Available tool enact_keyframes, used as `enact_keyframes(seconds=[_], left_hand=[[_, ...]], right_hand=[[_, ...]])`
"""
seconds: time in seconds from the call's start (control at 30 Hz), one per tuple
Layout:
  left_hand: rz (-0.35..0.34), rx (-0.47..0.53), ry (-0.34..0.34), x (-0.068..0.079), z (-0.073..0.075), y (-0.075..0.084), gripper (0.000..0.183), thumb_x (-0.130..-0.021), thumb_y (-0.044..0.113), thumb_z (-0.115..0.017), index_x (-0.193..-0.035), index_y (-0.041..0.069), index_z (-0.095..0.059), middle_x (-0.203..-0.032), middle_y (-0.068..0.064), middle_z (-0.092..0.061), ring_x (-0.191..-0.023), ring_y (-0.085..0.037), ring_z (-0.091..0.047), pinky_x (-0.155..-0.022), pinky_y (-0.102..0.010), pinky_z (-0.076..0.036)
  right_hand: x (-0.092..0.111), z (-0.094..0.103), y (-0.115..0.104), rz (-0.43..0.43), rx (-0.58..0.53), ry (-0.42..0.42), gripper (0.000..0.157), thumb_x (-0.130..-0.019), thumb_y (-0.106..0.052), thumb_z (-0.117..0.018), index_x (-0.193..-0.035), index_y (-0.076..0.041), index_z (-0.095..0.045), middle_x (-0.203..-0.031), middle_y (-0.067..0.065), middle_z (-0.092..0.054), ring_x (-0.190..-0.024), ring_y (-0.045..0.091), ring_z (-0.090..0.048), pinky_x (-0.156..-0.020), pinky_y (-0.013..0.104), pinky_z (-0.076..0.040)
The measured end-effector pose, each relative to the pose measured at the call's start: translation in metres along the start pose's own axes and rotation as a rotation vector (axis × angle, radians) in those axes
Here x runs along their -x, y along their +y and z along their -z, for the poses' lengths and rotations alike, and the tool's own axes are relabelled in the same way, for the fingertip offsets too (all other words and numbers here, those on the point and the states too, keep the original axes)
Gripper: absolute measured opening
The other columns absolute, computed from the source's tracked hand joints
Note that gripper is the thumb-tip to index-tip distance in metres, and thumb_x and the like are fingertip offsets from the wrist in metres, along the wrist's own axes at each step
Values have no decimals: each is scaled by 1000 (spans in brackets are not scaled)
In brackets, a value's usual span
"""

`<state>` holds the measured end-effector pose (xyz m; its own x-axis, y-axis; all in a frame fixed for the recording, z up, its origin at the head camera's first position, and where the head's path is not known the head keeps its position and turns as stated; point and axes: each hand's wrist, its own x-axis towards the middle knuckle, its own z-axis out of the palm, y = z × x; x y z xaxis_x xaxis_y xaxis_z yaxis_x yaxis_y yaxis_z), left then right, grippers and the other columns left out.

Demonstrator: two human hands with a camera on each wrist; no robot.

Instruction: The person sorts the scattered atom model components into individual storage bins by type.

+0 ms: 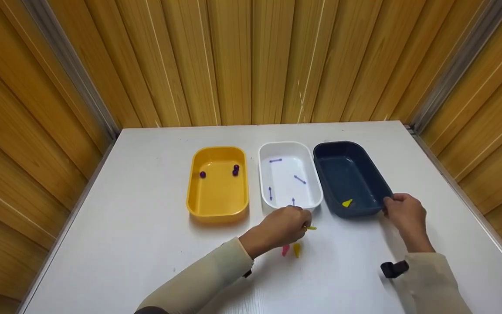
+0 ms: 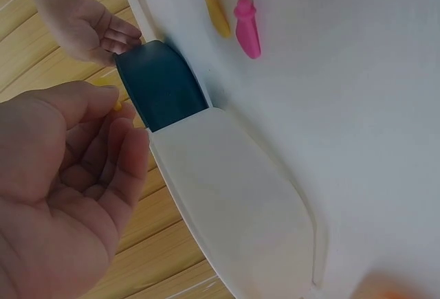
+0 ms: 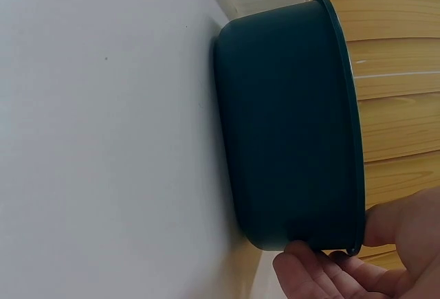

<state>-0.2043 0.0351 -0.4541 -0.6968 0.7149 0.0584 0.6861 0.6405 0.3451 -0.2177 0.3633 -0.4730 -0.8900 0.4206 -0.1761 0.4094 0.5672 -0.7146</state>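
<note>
My left hand pinches a small yellow plastic piece between thumb and fingers, just in front of the white tub. Below that hand, a pink piece and another yellow piece lie side by side on the table, each knobbed at one end and tapered. On the right, my right hand grips the near right corner of the dark blue tub, thumb at the rim and fingers against the outer wall. Inside that tub lies a yellow piece.
The yellow tub on the left contains a few dark purple beads. Several thin purple double-knobbed sticks lie in the white tub. Wood-patterned walls stand behind and beside the white table.
</note>
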Motion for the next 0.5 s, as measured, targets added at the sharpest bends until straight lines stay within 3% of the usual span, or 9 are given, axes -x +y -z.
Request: enact_keyframes(seconds=[0.33,0.5], left_hand=[[23,22,-6,-2,2,1,13,-96,19,-70,-109,16,-74,-96,4,-75,-79,-7,-62,-75,-10,-52],[-10,-38,35,-2,3,2,9,-96,17,-69,-103,15,-74,-92,3,-75,-77,-8,-62,-72,-11,-51]], right_hand=[[0,0,1,-3,5,-1,50,-103,-29,-52,-136,9,-54,-106,19,-75,-76,12,-71,-62,22,-51],[-1,0,1,-5,-7,-10,51,-103,-29,-51,-137,9,-52,-108,20,-74,-76,11,-70,-63,21,-53]])
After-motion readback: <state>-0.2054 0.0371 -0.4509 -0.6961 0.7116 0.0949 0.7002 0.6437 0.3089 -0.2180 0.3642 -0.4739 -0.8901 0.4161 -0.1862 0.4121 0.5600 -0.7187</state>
